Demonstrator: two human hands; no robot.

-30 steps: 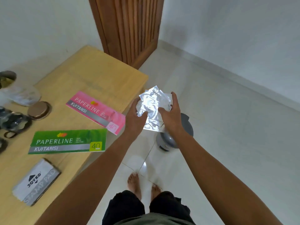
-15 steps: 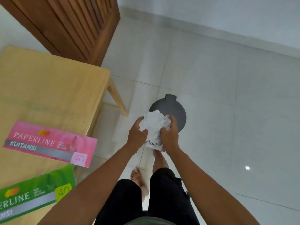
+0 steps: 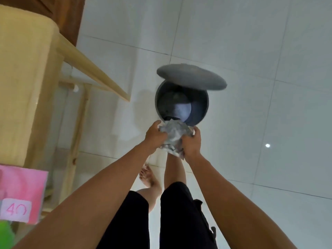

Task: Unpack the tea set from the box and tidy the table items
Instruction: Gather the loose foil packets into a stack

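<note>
I hold a crumpled wad of silvery wrapping paper [image 3: 173,135] between both hands, just in front of the near rim of a grey pedal bin [image 3: 201,105] on the floor. My left hand [image 3: 154,134] grips the wad's left side and my right hand [image 3: 191,143] grips its right side. The bin's round lid [image 3: 190,76] stands raised and tilted back, so the inside shows, with something pale at the bottom. My right leg reaches toward the bin's base, its foot hidden behind the hands and paper.
The light wooden table [image 3: 23,72] fills the left edge, its slanted leg [image 3: 93,71] reaching toward the bin. A pink receipt book [image 3: 19,193] marked 40 and a bit of a green one [image 3: 6,234] lie at its near end. White floor tiles [image 3: 269,51] surround the bin.
The bin lid has swung up from shut to raised. My view has tipped down and closer, and both hands have carried the paper wad to the bin's rim.
</note>
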